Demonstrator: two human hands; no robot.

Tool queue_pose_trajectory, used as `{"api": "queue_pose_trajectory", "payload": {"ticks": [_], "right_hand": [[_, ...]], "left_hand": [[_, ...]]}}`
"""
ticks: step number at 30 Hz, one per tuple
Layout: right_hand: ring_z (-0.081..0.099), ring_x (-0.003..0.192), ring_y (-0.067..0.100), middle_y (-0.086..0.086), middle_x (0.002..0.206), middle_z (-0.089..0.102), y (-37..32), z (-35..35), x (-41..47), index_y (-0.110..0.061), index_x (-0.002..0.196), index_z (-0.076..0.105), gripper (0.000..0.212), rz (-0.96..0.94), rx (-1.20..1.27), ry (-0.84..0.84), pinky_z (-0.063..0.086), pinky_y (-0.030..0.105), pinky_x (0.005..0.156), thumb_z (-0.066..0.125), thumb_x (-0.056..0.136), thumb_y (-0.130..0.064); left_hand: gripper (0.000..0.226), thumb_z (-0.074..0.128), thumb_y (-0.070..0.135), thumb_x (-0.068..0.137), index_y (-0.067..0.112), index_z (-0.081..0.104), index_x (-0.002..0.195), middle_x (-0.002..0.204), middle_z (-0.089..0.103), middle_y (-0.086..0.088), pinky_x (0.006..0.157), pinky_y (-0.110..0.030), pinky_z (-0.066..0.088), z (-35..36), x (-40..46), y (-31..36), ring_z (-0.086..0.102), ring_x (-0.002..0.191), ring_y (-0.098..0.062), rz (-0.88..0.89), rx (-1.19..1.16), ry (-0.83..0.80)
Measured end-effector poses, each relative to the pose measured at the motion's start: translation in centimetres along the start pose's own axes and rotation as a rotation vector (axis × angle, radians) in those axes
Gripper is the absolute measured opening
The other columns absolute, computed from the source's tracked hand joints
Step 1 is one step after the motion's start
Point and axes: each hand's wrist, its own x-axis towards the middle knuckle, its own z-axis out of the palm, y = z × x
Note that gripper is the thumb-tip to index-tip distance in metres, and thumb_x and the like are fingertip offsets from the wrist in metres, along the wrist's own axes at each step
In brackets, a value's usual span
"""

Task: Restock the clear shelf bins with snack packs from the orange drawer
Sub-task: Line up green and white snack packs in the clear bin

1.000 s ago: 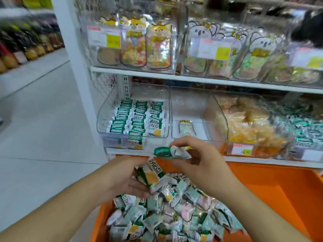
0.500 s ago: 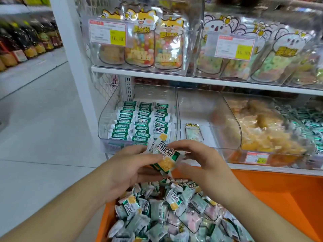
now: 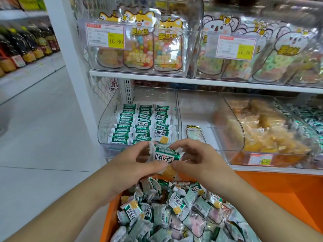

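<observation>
Both hands risen, left hand (image 3: pixel 132 165), right hand (image 3: pixel 197 161) pinching snack pack (image 3: pixel 166 157)

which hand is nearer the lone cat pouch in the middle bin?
Right. The right hand sits just below the lone pouch; the left hand is further left, under the green-pack bin.

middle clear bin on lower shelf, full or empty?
Nearly empty: the middle clear bin holds one small pouch; bare floor elsewhere.

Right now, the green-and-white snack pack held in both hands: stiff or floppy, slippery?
The snack pack is probably light: fingertips of the left hand and right hand alone carry it. The glossy film likely slips. Its crimped ends look floppy, while the body seems padded by the contents.
</observation>
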Motion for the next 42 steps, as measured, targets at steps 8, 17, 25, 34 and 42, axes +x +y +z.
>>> {"api": "queue_pose_trajectory", "payload": {"ticks": [8, 17, 25, 34, 42], "right_hand": [[0.066, 0.101, 0.006, -0.019, 0.114, 0.068, -1.4, -1.3, 2.9, -0.045, 0.131, 0.064, 0.049, -0.151, -0.379, 0.023, 0.058, 0.038, 0.088, 0.082, 0.088, -0.030], [0.051, 0.129, -0.006, -0.026, 0.135, 0.058, 0.4, -3.9, 4.4, -0.039, 0.146, 0.053, 0.052, -0.174, -0.444, 0.249, 0.047, 0.025, 0.108, 0.071, 0.098, -0.030], [0.051, 0.121, -0.009, -0.030, 0.130, 0.057, 1.3, -3.4, 4.6, -0.043, 0.138, 0.054, 0.045, -0.110, -0.448, 0.238, 0.040, 0.002, 0.094, 0.069, 0.098, -0.030], [0.047, 0.113, -0.016, -0.029, 0.129, 0.053, 1.2, -2.6, 4.7, -0.043, 0.136, 0.054, 0.042, -0.076, -0.500, 0.240, 0.036, -0.002, 0.084, 0.070, 0.098, -0.031], [0.048, 0.116, -0.013, -0.029, 0.127, 0.055, 1.2, -2.8, 4.6, -0.043, 0.133, 0.055, 0.040, -0.084, -0.498, 0.227, 0.039, 0.004, 0.090, 0.070, 0.098, -0.031]], "left_hand": [[0.050, 0.091, 0.056, 0.065, 0.049, 0.066, 0.108, 0.104, 0.068, 0.021, 0.082, -0.030, 0.059, -2.4, 3.4, 4.2, 0.066, 0.091, 0.003, 0.154, 0.602, 0.049], [0.066, 0.094, 0.046, 0.071, 0.039, 0.060, 0.127, 0.124, 0.059, 0.020, 0.068, -0.020, 0.045, -2.0, 12.3, 2.8, 0.059, 0.089, 0.003, 0.122, 0.610, 0.221], [0.066, 0.090, 0.053, 0.073, 0.048, 0.058, 0.130, 0.131, 0.052, 0.008, 0.092, -0.035, 0.051, -1.2, 14.6, 0.4, 0.054, 0.106, -0.016, 0.099, 0.781, 0.174], [0.061, 0.081, 0.022, 0.089, 0.044, 0.059, 0.142, 0.136, 0.052, 0.007, 0.109, -0.044, 0.038, -1.0, 15.0, 1.6, 0.035, 0.127, -0.023, 0.047, 1.057, 0.084], [0.060, 0.084, 0.035, 0.084, 0.043, 0.058, 0.137, 0.133, 0.048, 0.011, 0.113, -0.045, 0.037, -1.4, 15.4, 1.6, 0.033, 0.131, -0.019, 0.100, 1.061, 0.020]]}}
